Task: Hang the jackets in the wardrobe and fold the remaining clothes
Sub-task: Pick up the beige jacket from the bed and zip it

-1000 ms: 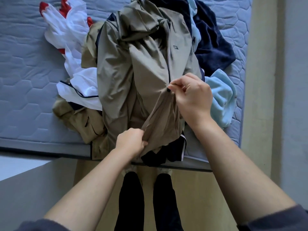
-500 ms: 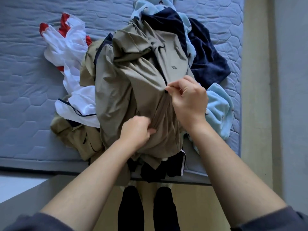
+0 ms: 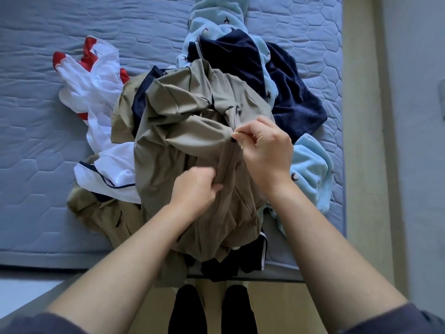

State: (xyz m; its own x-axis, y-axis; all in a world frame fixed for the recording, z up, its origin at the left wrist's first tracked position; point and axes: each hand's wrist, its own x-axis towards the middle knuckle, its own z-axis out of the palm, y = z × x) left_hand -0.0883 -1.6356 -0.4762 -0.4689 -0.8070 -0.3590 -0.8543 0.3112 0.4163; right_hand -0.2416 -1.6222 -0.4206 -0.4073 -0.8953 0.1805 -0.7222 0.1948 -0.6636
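Task status: early stage, by my judgement. The khaki jacket (image 3: 183, 145) lies on top of the clothes heap at the near edge of the bed (image 3: 48, 116), neither lifted nor on a hanger. My left grip (image 3: 192, 186) is curled round a bunch of its front fabric just beside the zip line. My right grip (image 3: 265, 150) pinches at what appears to be the small dark zip pull (image 3: 233, 140), between thumb and forefinger. I read this as fastening or straightening the jacket's front before hanging. No wardrobe or hanger is in view, so I cannot confirm that any jacket has been hung. Nothing in view is folded. A white and red garment (image 3: 91, 92) sprawls to the left of the heap. A white jacket with a navy zip (image 3: 113, 174) lies partly under the khaki one, and a tan garment (image 3: 101, 213) lies crumpled below that. A navy fleece (image 3: 293, 104) and a light blue fleece (image 3: 308, 169) are bundled to the right. A dark garment with white trim (image 3: 240, 263) hangs over the bed's edge beneath the khaki jacket. Outstanding: hang this jacket, sort out any other jackets in the heap, and fold the rest.
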